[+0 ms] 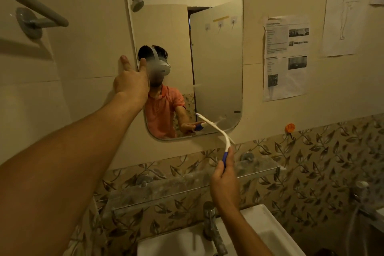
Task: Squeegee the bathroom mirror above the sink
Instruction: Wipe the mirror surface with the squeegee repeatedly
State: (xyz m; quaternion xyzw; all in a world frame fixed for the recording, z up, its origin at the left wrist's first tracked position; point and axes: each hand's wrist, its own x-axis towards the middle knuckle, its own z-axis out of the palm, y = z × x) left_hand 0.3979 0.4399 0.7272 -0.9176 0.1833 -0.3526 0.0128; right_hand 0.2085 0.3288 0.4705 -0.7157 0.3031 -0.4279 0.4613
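1. Head view: the mirror [207, 52], a tall rounded rectangle, hangs on the tiled wall and serves as the landmark for everything else.
2. The left hand [131, 81] is pressed against the mirror's left edge at about mid height, fingers spread and extended: one fingertip lies on the wall just left of the glass, another on the glass itself. It holds nothing.
3. The right hand [224, 181] is below the mirror's lower right corner, closed around the blue grip of the squeegee [216, 131].
4. The squeegee's white head and neck curve up from that hand; the blade end lies against the lower part of the mirror, near the bottom edge and right of centre. Its reflection shows beside it in the glass.
5. The mirror reflects a person in an orange shirt, a shower head and an open door.
6. A glass shelf [187, 185] runs along the leaf-patterned tiles directly below the mirror, with the right hand in front of it.
7. Below the shelf sits the white sink [268, 226], with a metal tap [212, 226] rising at its back edge.
8. Right of the mirror, printed sheets of paper [285, 58] are stuck to the wall, and an orange hook [290, 128] sits off the mirror's lower right corner.
9. Left of the mirror, a grey towel rail [33, 10] is fixed to the wall.
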